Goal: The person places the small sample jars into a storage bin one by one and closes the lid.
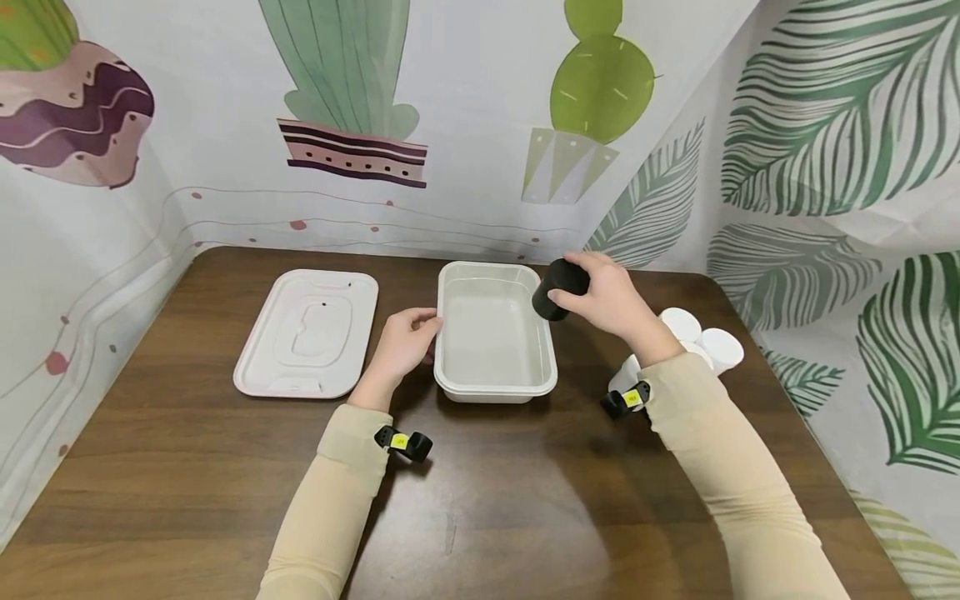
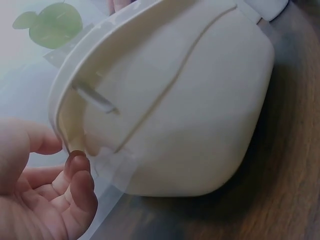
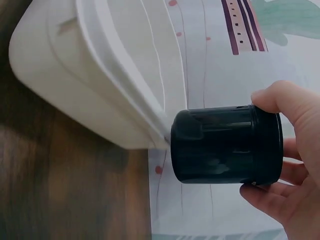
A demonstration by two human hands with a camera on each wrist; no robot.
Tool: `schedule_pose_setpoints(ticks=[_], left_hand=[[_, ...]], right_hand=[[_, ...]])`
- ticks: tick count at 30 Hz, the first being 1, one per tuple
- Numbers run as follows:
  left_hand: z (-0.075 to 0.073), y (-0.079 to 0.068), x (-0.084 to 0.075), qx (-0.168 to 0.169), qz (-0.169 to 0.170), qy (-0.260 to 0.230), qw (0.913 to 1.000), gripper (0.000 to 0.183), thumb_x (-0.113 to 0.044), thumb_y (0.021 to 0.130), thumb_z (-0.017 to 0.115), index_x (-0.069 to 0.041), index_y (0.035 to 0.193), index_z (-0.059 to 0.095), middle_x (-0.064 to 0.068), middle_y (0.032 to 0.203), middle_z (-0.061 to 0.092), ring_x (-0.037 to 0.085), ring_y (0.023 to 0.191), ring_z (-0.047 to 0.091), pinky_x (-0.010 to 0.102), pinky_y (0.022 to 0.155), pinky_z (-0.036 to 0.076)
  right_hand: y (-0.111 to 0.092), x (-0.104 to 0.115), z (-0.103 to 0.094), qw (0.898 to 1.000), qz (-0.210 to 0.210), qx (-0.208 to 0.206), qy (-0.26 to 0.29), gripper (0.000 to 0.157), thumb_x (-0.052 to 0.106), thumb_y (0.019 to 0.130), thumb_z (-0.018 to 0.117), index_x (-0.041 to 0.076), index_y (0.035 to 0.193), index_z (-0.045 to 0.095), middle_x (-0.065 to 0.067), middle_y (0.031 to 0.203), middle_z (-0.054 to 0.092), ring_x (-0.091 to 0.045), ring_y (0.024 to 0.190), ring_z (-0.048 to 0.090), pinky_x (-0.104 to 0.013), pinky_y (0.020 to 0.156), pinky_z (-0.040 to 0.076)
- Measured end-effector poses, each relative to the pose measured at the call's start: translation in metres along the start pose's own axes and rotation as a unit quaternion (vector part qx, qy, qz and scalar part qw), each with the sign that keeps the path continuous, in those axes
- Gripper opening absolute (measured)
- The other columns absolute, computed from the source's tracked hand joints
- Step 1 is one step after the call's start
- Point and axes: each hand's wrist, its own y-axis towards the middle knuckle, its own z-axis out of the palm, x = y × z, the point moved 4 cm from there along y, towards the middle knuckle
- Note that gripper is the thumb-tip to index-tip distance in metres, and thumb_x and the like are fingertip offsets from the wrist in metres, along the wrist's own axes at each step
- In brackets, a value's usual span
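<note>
A pale rectangular plastic bin (image 1: 493, 333) stands on the table with its inside facing up. At its left side my left hand (image 1: 405, 340) pinches the rim between thumb and curled fingers, as the left wrist view shows at the bin's edge (image 2: 59, 107). My right hand (image 1: 609, 293) grips a black cylindrical jar (image 1: 558, 289) by its wider end. The jar is tilted and held at the bin's right rim, its narrower end toward the bin. In the right wrist view the jar (image 3: 225, 145) lies sideways, glossy and dark, overlapping the bin's rim.
A flat white lid (image 1: 307, 333) lies on the wooden table (image 1: 480, 500) left of the bin. Several white jars (image 1: 722, 348) stand on the right, partly hidden behind my right forearm. A printed cloth (image 1: 480, 125) hangs along the table's back and right edges.
</note>
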Motion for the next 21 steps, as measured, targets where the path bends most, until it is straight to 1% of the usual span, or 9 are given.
schedule_pose_setpoints(ticks=[2,5,9,12,16,21], left_hand=[[-0.001,-0.001,0.001,0.003,-0.004,-0.002,1.0,0.036,-0.019,0.095,0.052,0.001,0.124,0.057,0.018,0.086,0.065,0.012,0.055,0.058,0.03,0.052,0.055],[-0.003,-0.002,0.001,0.007,-0.002,-0.002,1.0,0.036,-0.019,0.095,0.052,0.002,0.124,0.057,0.014,0.082,0.064,0.012,0.055,0.057,0.031,0.053,0.055],[-0.003,-0.001,0.002,0.01,0.004,-0.002,0.9999,0.035,-0.019,0.095,0.051,0.002,0.124,0.057,0.014,0.083,0.064,0.012,0.056,0.057,0.032,0.054,0.056],[-0.003,-0.001,0.002,0.01,0.007,-0.002,0.9999,0.035,-0.019,0.096,0.052,0.001,0.123,0.058,0.014,0.083,0.064,0.011,0.056,0.057,0.029,0.052,0.055],[-0.003,0.0,0.003,0.01,0.011,-0.003,0.9999,0.034,-0.018,0.095,0.052,0.001,0.123,0.058,0.013,0.08,0.063,0.012,0.055,0.057,0.025,0.05,0.053],[-0.003,0.0,0.003,0.011,0.012,-0.006,0.9999,0.034,-0.018,0.095,0.053,0.002,0.122,0.058,0.011,0.077,0.062,0.012,0.054,0.056,0.024,0.049,0.052]], right_hand=[[0.004,0.003,0.003,1.0,-0.005,-0.002,0.006,0.066,0.036,0.082,0.069,0.003,0.136,0.048,-0.019,0.136,0.049,-0.034,0.125,0.045,-0.048,0.099,0.043],[0.009,0.007,0.008,1.0,-0.01,-0.008,0.018,0.067,0.037,0.08,0.07,0.005,0.135,0.049,-0.017,0.135,0.051,-0.032,0.122,0.049,-0.046,0.097,0.044],[0.016,0.012,0.013,0.999,-0.013,-0.017,0.033,0.067,0.038,0.078,0.072,0.007,0.135,0.051,-0.015,0.132,0.054,-0.03,0.117,0.052,-0.044,0.094,0.046],[0.02,0.017,0.018,0.998,-0.013,-0.019,0.052,0.068,0.038,0.077,0.074,0.01,0.135,0.051,-0.014,0.129,0.056,-0.029,0.111,0.055,-0.043,0.09,0.047],[0.025,0.021,0.027,0.996,-0.012,-0.017,0.087,0.068,0.035,0.077,0.076,0.009,0.135,0.051,-0.014,0.129,0.055,-0.027,0.104,0.059,-0.041,0.087,0.05],[0.032,0.025,0.041,0.994,-0.017,-0.015,0.106,0.065,0.034,0.076,0.076,0.008,0.132,0.053,-0.012,0.128,0.056,-0.026,0.105,0.058,-0.039,0.089,0.05]])
